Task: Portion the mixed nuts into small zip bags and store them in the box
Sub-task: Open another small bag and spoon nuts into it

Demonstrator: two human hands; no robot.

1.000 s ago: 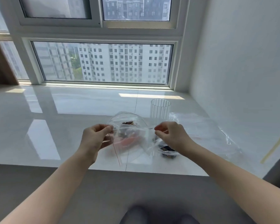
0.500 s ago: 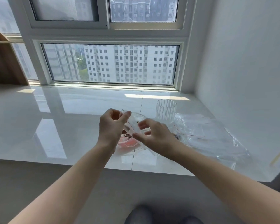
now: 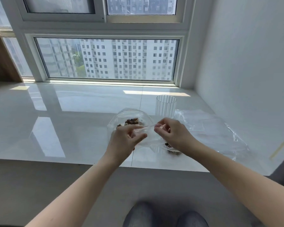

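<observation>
My left hand (image 3: 125, 138) and my right hand (image 3: 172, 133) pinch the top edge of a small clear zip bag (image 3: 148, 138) held just above the white counter. Behind the hands stands a clear round bowl (image 3: 121, 115) with mixed nuts (image 3: 132, 121) in it. A second small bag with nuts (image 3: 173, 149) lies on the counter, partly hidden under my right wrist. Whether the held bag has nuts in it cannot be told.
A ribbed clear glass (image 3: 166, 106) stands behind the right hand. Crumpled clear plastic bags (image 3: 211, 128) lie at the right, by the white wall. The glossy counter (image 3: 64, 120) runs back to the window. A wooden shelf (image 3: 0, 63) stands far left.
The hands drew close together half a second ago and have now moved apart along the bag's top edge. The camera has tilted, so the scene sits lower and further right.
</observation>
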